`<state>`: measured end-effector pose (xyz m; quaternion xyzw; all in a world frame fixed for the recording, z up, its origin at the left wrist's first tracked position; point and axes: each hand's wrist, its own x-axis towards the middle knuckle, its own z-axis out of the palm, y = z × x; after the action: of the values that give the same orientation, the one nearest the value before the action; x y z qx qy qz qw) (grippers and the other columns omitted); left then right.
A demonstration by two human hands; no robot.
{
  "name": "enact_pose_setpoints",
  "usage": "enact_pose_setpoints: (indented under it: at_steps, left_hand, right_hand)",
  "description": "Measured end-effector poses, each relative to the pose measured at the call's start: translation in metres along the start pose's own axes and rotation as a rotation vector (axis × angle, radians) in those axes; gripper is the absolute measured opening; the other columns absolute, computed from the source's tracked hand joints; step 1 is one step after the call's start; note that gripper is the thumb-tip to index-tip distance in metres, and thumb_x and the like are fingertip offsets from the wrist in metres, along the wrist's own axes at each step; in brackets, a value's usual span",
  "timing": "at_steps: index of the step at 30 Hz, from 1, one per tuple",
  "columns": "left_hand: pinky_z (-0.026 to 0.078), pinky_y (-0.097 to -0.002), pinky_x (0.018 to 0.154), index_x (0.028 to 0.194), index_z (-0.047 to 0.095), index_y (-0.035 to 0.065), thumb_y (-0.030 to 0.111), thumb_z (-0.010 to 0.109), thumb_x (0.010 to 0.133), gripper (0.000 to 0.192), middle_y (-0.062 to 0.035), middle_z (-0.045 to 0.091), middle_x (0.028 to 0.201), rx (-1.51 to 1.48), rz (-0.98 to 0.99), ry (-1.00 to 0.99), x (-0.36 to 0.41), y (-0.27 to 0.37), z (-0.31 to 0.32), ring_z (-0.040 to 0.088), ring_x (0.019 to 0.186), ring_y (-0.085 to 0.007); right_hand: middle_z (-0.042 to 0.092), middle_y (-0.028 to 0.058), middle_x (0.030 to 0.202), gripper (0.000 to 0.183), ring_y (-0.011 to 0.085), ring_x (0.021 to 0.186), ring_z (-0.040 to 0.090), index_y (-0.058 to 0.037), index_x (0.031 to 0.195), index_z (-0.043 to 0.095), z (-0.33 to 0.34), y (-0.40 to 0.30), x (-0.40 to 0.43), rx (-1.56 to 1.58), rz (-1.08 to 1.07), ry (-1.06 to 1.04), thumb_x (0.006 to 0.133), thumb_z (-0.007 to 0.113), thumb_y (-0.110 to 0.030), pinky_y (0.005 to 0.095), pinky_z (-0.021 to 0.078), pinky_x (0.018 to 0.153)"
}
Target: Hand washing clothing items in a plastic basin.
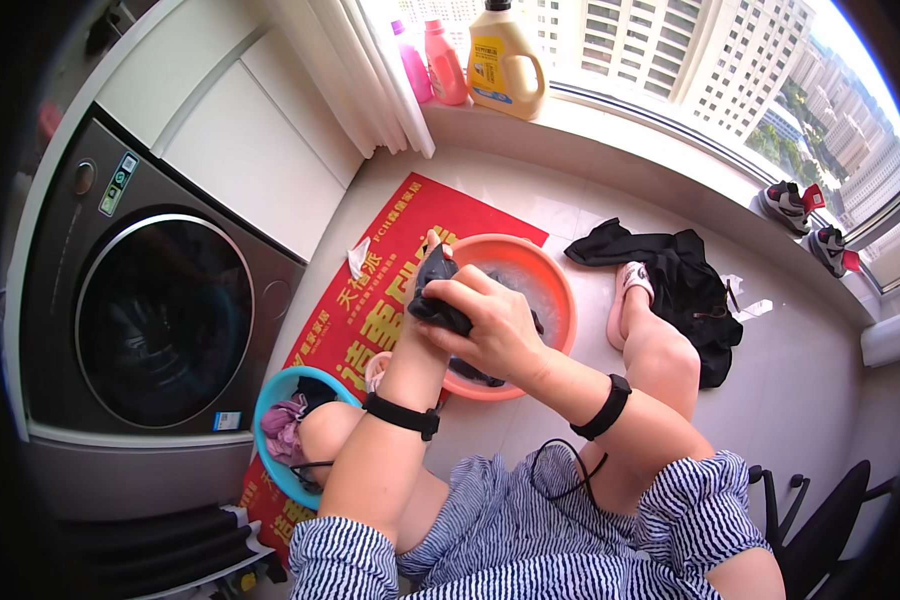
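Note:
A small wet black cloth [436,289], perhaps a sock, is bunched between my hands above an orange-red plastic basin [562,322]. My right hand [495,319] clasps it from above, thumb below and fingers curled over the top. Beneath it lies my left hand [433,241], largely hidden by the cloth, with only some fingertips showing past its far end. Sudsy water [521,281] fills part of the basin. More dark fabric [476,371] lies in that water, partly hidden by my right hand and wrist.
A turquoise basin [270,390] holding mauve and dark clothes stands by my left knee. Black clothing [682,300] lies on the tiles by my right foot. A red printed mat [390,247] lies under the basins. A washing machine [165,315] stands left; detergent bottles [506,67] line the windowsill.

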<state>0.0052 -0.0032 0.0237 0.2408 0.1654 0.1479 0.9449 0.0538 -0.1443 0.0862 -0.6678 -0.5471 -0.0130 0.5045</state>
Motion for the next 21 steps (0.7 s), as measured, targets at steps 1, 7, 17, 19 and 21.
enact_pose_setpoints:
  at_steps: [1,7,17,19,21]
  left_hand:
    - [0.047,-0.0278,0.068,0.083,0.052,0.0155,0.040,0.049,0.101,0.030,-0.0018,0.055,0.080,-0.074,-0.105,-0.244,0.002,0.001,-0.001,0.054,0.073,-0.0119]
    - [0.050,-0.0392,0.094,0.125,0.053,0.0141,0.043,0.044,0.101,0.039,-0.0047,0.059,0.122,0.126,-0.056,0.227,-0.015,-0.050,0.065,0.059,0.109,-0.0196]
    - [0.050,-0.0345,0.087,0.117,0.056,0.0104,0.031,0.040,0.102,0.031,-0.0055,0.061,0.113,0.160,-0.103,0.348,-0.012,-0.051,0.054,0.060,0.105,-0.0192]
    - [0.050,-0.0360,0.090,0.120,0.055,0.0103,0.032,0.038,0.102,0.032,-0.0075,0.059,0.119,0.227,-0.122,0.304,-0.011,-0.049,0.052,0.058,0.109,-0.0206]
    - [0.050,-0.0353,0.087,0.117,0.057,0.0095,0.033,0.041,0.102,0.032,-0.0060,0.062,0.111,0.168,-0.091,0.310,-0.011,-0.045,0.053,0.060,0.102,-0.0195]
  right_hand:
    - [0.057,0.0102,0.087,0.026,0.0300,0.077,0.063,-0.0103,0.094,0.060,0.004,-0.002,-0.005,-0.017,-0.034,0.007,0.076,0.074,-0.023,0.0385,0.0529,0.064]
    - [0.059,0.0145,0.071,0.021,0.0347,0.066,0.059,-0.0033,0.075,0.057,-0.011,0.050,0.023,-0.144,0.305,0.309,0.082,0.069,-0.019,0.0398,0.0470,0.058]
    - [0.063,0.0117,0.073,0.020,0.0316,0.069,0.063,-0.0062,0.075,0.059,0.002,0.050,0.011,-0.171,0.238,0.315,0.082,0.067,-0.023,0.0390,0.0505,0.060]
    - [0.064,0.0117,0.073,0.021,0.0313,0.069,0.064,-0.0061,0.075,0.060,-0.004,0.051,0.018,-0.243,0.323,0.287,0.082,0.067,-0.024,0.0391,0.0501,0.060]
    - [0.063,0.0105,0.074,0.018,0.0291,0.070,0.065,-0.0071,0.075,0.059,0.002,0.046,0.009,-0.232,0.249,0.302,0.081,0.067,-0.023,0.0378,0.0514,0.060]
